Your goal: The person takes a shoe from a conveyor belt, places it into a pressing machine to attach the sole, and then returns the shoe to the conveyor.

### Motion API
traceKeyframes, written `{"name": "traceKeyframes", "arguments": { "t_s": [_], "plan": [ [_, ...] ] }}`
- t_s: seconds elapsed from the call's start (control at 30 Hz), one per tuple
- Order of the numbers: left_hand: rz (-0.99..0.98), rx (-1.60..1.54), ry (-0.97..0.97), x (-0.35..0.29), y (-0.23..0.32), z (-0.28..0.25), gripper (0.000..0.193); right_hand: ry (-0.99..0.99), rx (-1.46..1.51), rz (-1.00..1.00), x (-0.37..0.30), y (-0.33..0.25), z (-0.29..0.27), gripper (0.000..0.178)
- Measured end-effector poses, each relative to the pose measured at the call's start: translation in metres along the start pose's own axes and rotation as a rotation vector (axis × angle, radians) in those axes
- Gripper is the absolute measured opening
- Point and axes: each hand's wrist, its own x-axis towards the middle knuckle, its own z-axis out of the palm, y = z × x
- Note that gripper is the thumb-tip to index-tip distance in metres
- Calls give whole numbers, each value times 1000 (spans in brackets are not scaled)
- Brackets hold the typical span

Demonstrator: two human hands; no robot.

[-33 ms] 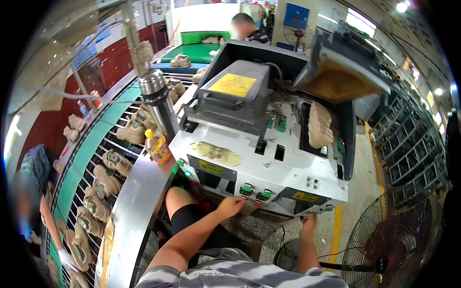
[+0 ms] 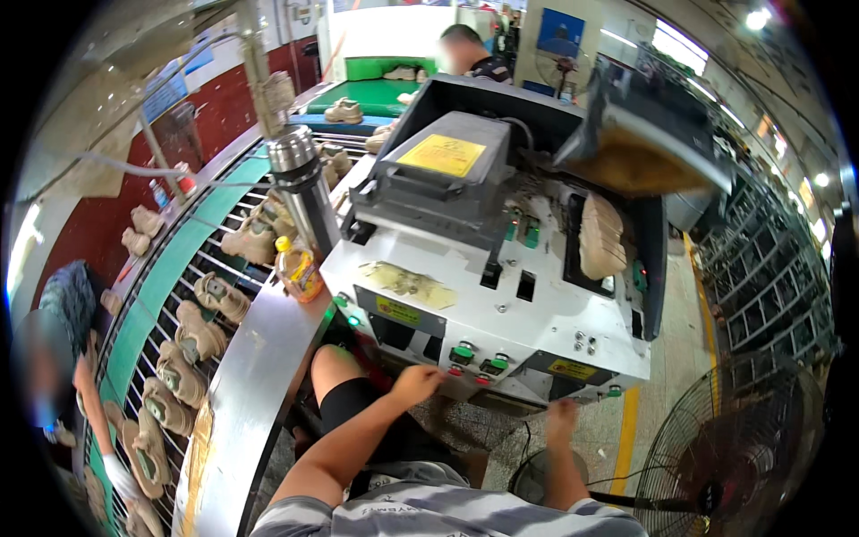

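Observation:
A white-and-grey machine [image 2: 465,313] with a sloping panel stands in front of me. My left hand [image 2: 417,385], fingers curled in with nothing visible in them, is just left of the red buttons [image 2: 455,370] on its front. My right hand [image 2: 562,422] is below the front edge, near the black slot at the right; its fingers are partly hidden from me. A beige shoe sole [image 2: 602,237] lies in the machine's right bay, under a raised, blurred lid [image 2: 646,161] with a brown inner face. The left bay's grey cover [image 2: 438,179] is down.
Left of me a roller conveyor [image 2: 134,340] carries several beige shoes [image 2: 199,331]. A steel flask [image 2: 300,179] and a bottle of orange liquid [image 2: 298,271] stand beside it. A co-worker's gloved hand [image 2: 121,477] reaches over the shoes. A fan [image 2: 716,447] and racks [image 2: 761,242] are at right.
Both hands have drawn slightly left, the right one away from the front edge of the machine. The right lid seems a little lower. My view has shifted slightly.

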Motion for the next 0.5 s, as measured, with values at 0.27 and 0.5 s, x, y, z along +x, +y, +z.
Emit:
{"name": "traceKeyframes", "arguments": {
  "t_s": [0.27, 0.5],
  "plan": [
    [-304, 300, 1207, -211, -88, -191, 21, -622, 182, -817, -82, -275, 199, 7],
    [-601, 311, 1600, -336, -183, -220, 18, -17, -341, -1032, 136, -434, 366, 42]
  ]
}}
